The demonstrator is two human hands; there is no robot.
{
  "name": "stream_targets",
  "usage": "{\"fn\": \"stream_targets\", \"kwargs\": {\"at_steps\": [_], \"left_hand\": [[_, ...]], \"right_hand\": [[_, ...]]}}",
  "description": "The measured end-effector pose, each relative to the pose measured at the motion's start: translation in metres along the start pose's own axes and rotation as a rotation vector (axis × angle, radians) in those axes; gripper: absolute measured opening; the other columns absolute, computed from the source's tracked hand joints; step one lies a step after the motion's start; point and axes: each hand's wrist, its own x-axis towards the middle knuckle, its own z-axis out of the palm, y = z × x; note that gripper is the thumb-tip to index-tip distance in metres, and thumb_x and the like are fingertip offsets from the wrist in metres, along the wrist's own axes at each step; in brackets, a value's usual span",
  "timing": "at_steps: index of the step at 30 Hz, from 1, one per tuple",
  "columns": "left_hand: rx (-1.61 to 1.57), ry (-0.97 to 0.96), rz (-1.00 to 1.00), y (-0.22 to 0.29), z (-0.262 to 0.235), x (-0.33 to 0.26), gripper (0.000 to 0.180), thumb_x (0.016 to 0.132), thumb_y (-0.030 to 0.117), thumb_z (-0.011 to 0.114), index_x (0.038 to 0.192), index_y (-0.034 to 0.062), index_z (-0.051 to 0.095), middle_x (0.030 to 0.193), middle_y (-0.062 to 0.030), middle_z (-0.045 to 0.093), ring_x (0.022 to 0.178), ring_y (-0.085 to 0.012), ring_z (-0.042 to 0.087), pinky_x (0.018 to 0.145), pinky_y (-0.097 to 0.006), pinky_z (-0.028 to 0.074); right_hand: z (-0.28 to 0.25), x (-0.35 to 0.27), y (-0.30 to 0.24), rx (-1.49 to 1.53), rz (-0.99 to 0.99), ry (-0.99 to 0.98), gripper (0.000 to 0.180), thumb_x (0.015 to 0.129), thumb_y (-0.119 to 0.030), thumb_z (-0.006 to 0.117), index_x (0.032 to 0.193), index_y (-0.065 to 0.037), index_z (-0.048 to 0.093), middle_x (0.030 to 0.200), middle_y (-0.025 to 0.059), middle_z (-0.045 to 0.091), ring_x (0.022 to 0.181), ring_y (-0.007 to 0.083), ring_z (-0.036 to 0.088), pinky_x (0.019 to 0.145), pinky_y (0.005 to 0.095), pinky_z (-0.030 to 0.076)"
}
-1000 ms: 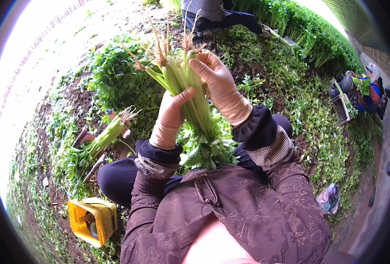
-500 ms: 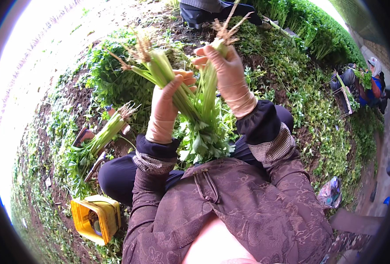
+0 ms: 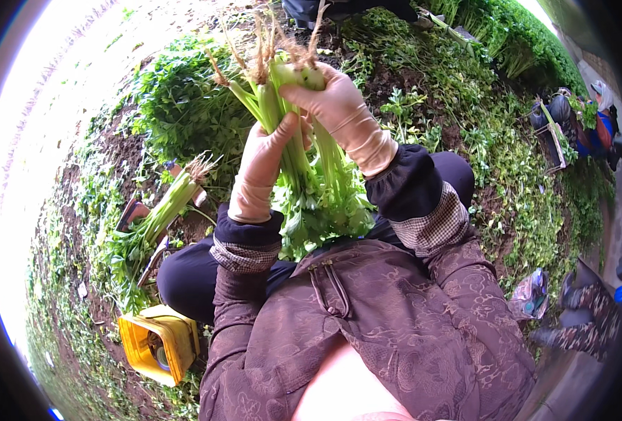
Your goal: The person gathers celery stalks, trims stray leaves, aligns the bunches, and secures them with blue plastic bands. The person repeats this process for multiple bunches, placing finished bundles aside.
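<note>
One yellow crate [image 3: 158,342] sits by the left knee. Both gloved hands are wrapped tight round one bunch of greens [image 3: 304,165] held roots-up over the lap — left hand [image 3: 263,168] mid-stalk, right hand [image 3: 332,105] near the roots. A second bundle [image 3: 158,217] lies left on soil; leafy rows [image 3: 184,105] crowd beyond.

The two bunches have come back together into one celery bunch [image 3: 293,133], roots up. The right hand [image 3: 332,105] moved down and now grips near the roots. The left hand [image 3: 265,165] closed in beside it, touching the stalks.
</note>
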Motion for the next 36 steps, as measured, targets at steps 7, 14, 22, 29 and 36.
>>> {"fn": "stream_targets", "kwargs": {"at_steps": [7,14,22,29,36], "left_hand": [[-0.055,0.112,-0.016,-0.007,0.003,0.002,0.036,0.092,0.034,0.072,0.102,0.0000,0.068,0.084,-0.0060,0.071,0.070,-0.0126,0.066,0.064,-0.025,0.052],[-0.089,0.181,0.025,-0.013,0.007,0.002,0.029,0.091,0.028,0.073,0.103,0.0013,0.068,0.084,-0.0028,0.068,0.070,-0.0101,0.063,0.064,-0.024,0.049],[-0.028,0.524,0.212,-0.008,-0.059,0.017,0.033,0.092,0.031,0.071,0.108,0.0023,0.066,0.088,-0.0105,0.072,0.075,-0.0200,0.069,0.073,-0.038,0.060],[0.036,1.345,0.261,0.053,-0.160,-0.018,0.020,0.094,0.022,0.067,0.100,0.0032,0.066,0.088,-0.0087,0.070,0.079,-0.0180,0.068,0.074,-0.035,0.059],[0.209,0.147,-0.073,0.008,-0.026,-0.004,0.034,0.086,0.033,0.075,0.097,0.0017,0.070,0.078,-0.0040,0.067,0.065,-0.0113,0.061,0.059,-0.025,0.047]], "right_hand": [[-0.006,-0.005,0.011,0.122,-0.022,0.075,0.024,0.084,-0.009,0.077,0.105,-0.001,0.069,0.094,0.0026,0.071,0.080,0.0097,0.064,0.073,0.0229,0.053],[-0.007,-0.004,0.016,0.091,-0.057,0.192,0.024,0.085,-0.014,0.079,0.104,-0.002,0.069,0.093,0.0020,0.072,0.080,0.0084,0.062,0.075,0.0226,0.052],[-0.063,0.006,0.016,0.297,-0.133,0.052,0.014,0.099,-0.018,0.060,0.100,-0.005,0.062,0.086,0.0088,0.071,0.074,0.0198,0.070,0.068,0.0357,0.061],[-0.141,0.020,0.010,0.129,-0.098,0.745,0.008,0.096,-0.014,0.064,0.097,-0.008,0.058,0.073,0.0044,0.062,0.056,0.0159,0.061,0.049,0.0308,0.051],[-0.077,0.015,0.039,0.130,0.047,0.185,0.031,0.091,-0.030,0.072,0.102,-0.004,0.060,0.075,0.0052,0.065,0.058,0.0149,0.059,0.055,0.0274,0.051]]}}
